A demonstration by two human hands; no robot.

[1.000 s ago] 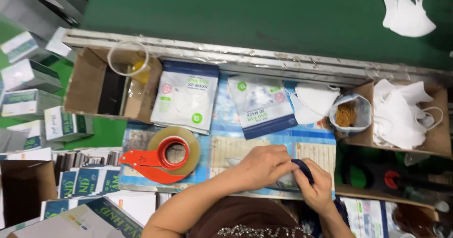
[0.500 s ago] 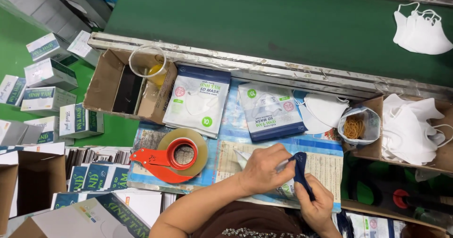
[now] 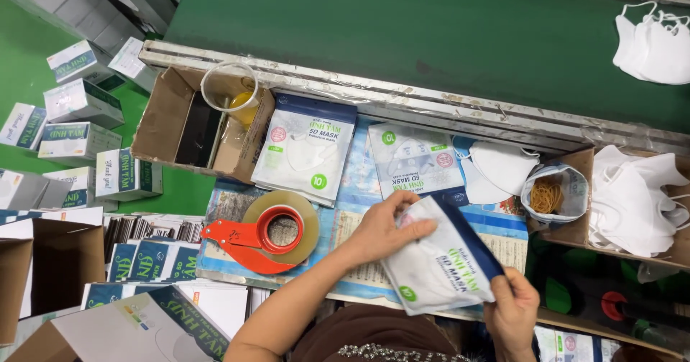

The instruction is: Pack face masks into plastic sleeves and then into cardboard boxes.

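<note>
We see a white mask pouch [image 3: 440,265] with a dark blue edge and green round marks. The two pouches lying flat [image 3: 305,149] are white and blue as well. The tape dispenser [image 3: 248,240] is red-orange, its tape roll [image 3: 284,227] tan. The conveyor belt [image 3: 402,39] is dark green, the loose masks [image 3: 632,197] plain white, the cardboard tray [image 3: 165,114] brown, and the small boxes [image 3: 79,103] white with green.

- The right hand [image 3: 512,312] is cut off at the wrist by the bottom edge; its fingertips lie hidden behind the mask pouch [image 3: 442,265]
- The pouch covers part of the left hand [image 3: 388,225], palm unseen
- The loose masks [image 3: 652,40] run off the right edge
- The cardboard box [image 3: 32,276] is cropped at the left; its inside is dark
- The bag of rubber bands [image 3: 550,193] is too small to count
</note>
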